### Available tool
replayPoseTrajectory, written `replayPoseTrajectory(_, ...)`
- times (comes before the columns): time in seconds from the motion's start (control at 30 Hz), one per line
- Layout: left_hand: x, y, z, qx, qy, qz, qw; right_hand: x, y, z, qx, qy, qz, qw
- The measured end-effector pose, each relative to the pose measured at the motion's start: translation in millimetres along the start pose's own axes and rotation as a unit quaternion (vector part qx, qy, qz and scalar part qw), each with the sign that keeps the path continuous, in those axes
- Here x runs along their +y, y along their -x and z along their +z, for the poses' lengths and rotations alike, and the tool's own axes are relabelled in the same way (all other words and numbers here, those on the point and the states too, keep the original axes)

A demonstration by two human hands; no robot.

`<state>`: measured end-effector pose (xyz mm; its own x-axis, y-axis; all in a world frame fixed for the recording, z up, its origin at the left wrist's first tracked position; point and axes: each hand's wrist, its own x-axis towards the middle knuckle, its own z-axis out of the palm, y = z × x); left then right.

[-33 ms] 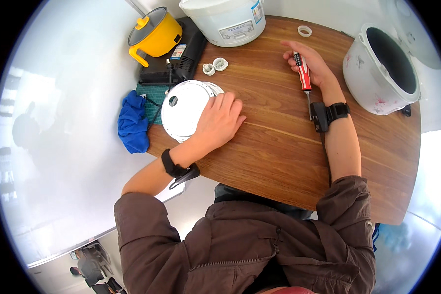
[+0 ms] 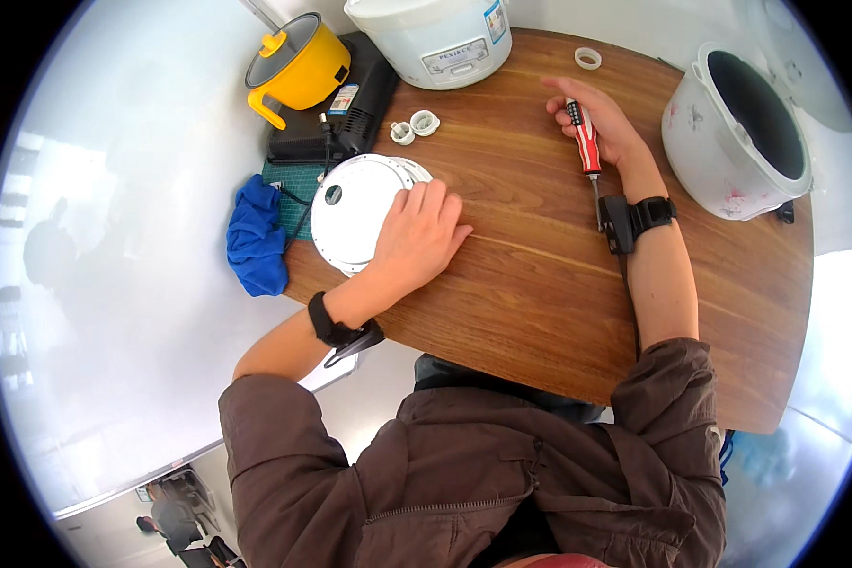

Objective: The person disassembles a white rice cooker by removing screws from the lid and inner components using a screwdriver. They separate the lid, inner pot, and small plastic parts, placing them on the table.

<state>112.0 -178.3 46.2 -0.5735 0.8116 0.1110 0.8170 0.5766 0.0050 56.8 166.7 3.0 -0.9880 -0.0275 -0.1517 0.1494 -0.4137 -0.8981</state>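
A round white metal-looking plate (image 2: pixel 355 213) with a hole near its left side and small holes along its rim lies at the left of the table. My left hand (image 2: pixel 417 232) rests over its right edge, palm down, fingers bent and thumb apart; the fingertips are partly hidden. A second white rim shows beneath the plate. On the right, my right hand (image 2: pixel 596 118) is closed around a screwdriver (image 2: pixel 587 147) with a red, white and black handle. Its metal shaft points back toward my wrist, and my index finger stretches out to the left.
A yellow pot (image 2: pixel 303 71) stands on a black appliance base (image 2: pixel 364 128). Two small white caps (image 2: pixel 414 126) and a white ring (image 2: pixel 588 59) lie farther back. White cooker bodies (image 2: pixel 435 47) stand behind and at right (image 2: pixel 705 142). A blue cloth (image 2: pixel 256 237) hangs over a green mat (image 2: pixel 298 180).
My left hand has shifted very slightly to the left over the plate. The right hand and the screwdriver stay in place.
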Motion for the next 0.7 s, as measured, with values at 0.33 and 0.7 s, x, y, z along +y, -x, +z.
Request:
replayPoseTrajectory(0.33,-96,58,-14,0.151,0.002,-0.191,0.97,-6,0,21,-0.024,0.179,0.059,0.982)
replayPoseTrajectory(0.7,-82,111,14,0.139,0.395,-0.444,0.792,32,35,147,-0.222,0.458,0.079,0.857)
